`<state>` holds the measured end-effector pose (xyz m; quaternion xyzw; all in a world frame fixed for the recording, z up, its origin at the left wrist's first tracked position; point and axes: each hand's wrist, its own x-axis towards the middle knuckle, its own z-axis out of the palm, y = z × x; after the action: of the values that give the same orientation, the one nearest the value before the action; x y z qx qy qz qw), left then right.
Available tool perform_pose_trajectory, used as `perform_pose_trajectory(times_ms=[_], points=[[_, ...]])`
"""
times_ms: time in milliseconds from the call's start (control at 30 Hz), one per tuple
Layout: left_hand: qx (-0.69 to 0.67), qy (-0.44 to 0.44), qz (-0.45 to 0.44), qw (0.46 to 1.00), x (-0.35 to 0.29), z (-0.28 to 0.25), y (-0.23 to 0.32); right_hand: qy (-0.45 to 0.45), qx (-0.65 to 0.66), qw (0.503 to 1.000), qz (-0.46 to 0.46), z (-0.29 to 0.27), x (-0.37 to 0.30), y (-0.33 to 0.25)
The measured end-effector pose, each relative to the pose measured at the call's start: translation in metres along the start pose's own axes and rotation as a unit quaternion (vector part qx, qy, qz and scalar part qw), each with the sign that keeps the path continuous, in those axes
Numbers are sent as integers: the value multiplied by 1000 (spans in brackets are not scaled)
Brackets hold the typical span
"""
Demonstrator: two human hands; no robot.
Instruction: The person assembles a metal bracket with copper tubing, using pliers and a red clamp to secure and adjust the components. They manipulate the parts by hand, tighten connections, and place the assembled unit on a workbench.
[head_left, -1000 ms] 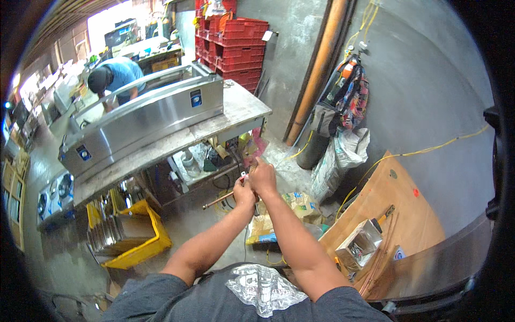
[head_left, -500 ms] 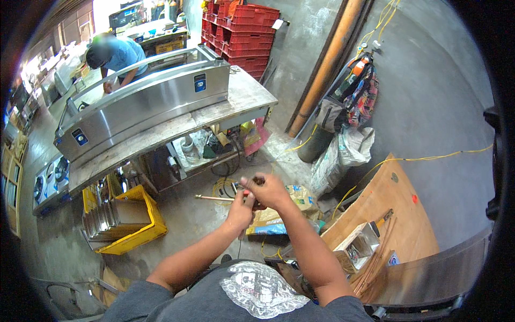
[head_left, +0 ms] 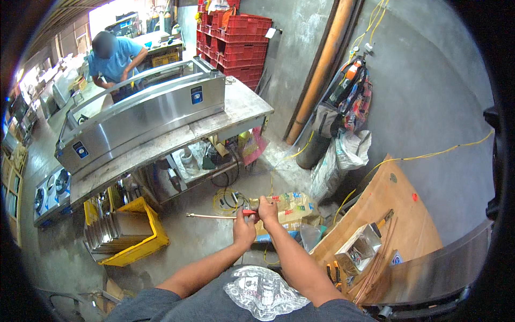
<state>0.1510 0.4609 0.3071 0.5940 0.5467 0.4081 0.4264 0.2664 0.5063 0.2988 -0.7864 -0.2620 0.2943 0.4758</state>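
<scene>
Left hand (head_left: 244, 232) and right hand (head_left: 268, 211) are closing together around a small red piece (head_left: 249, 213), while a thin, straight, copper-toned rod (head_left: 212, 216) is jutting leftward from the grip, ending in a metallic tip. Rod and red piece are hanging above the smooth grey floor (head_left: 196, 236). Beyond, a shiny sheet-steel casing (head_left: 142, 126) is resting on a scuffed desk (head_left: 247, 104). Compared with half a second ago, more red is showing between the hands, and a co-worker (head_left: 115, 56) is standing straighter.
</scene>
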Motion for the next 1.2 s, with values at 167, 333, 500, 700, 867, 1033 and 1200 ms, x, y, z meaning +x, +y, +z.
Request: perform_pose_trajectory(times_ms=[167, 333, 500, 700, 867, 1033, 1200], points=[[36, -35, -40, 998, 4, 2, -30, -198, -95, 976, -12, 0, 4, 36], [40, -73, 108, 991, 7, -54, -42, -423, 222, 871, 118, -60, -53, -18], [132, -216, 275, 928, -6, -84, 14, -369, 164, 869, 285, -90, -50, -37], [60, -96, 431, 895, 8, -89, 43, -290, 68, 932, 207, -75, -97, -79], [8, -82, 505, 859, 24, -83, 79, -162, 61, 981, -90, -77, -91, -72], [-21, -78, 484, 871, 31, -80, 83, -121, -36, 982, -142, -97, -106, -99], [-28, -91, 566, 819, 20, -74, 131, -93, 141, 982, -79, -124, -125, -100]])
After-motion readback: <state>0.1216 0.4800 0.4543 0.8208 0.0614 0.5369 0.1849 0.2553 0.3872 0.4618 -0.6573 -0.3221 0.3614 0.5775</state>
